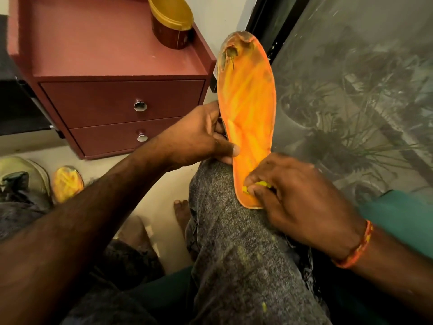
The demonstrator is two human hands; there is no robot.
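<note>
The insole (248, 97) is orange. It stands on the knee (222, 202), heel end down and toe end up. The toe end is worn and has a hole in it.

The left grip (199, 134) holds the insole by its left edge, near the middle. Its thumb presses on the front and its fingers curl behind.

The right grip (297, 195) is at the heel end. Its fingers pinch a small yellow bit (263, 184) that lies on the insole. I cannot tell what the bit is. A band (358, 247) is on that wrist.

On the floor to the left lies a second insole (66, 182), just beside a shoe (21, 174). Behind them stands a red cabinet (117, 55) with two drawers. A jar (171, 22) with a gold lid sits on top. A window (351, 90) is on the right, with plants behind it.
</note>
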